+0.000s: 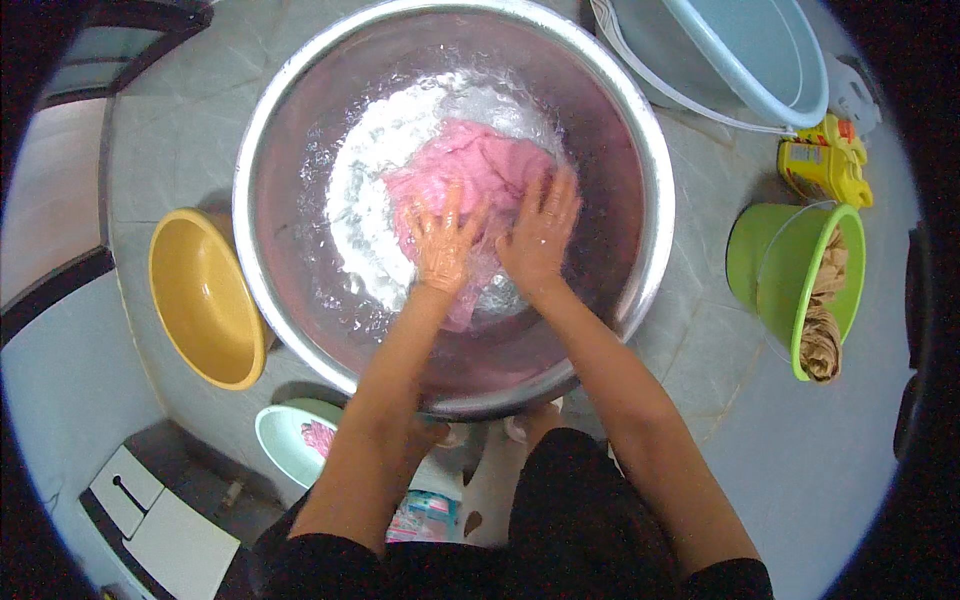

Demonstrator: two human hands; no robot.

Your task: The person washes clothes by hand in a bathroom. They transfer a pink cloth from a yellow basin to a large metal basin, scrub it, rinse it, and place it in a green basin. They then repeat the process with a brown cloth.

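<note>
Pink cloth [480, 160]: bunched in frothy water [365, 180] near the middle of the metal basin [655, 200]. Left hand [445, 245] and right hand [542, 235] palm-down at its near side, fingers spread, neither clenched. Splash and blur: exact fingertip contact uncertain. Yellow-orange tub [205, 300] just left of basin; green bucket [752, 255] to the right, apart, holding brown cloth [820, 340].

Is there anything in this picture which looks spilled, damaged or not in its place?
No spill or damage stands out around the metal basin. The only slightly odd thing is the brown cloth: its bunched end seems to reach over the rim of the green bucket, instead of lying fully inside.
</note>
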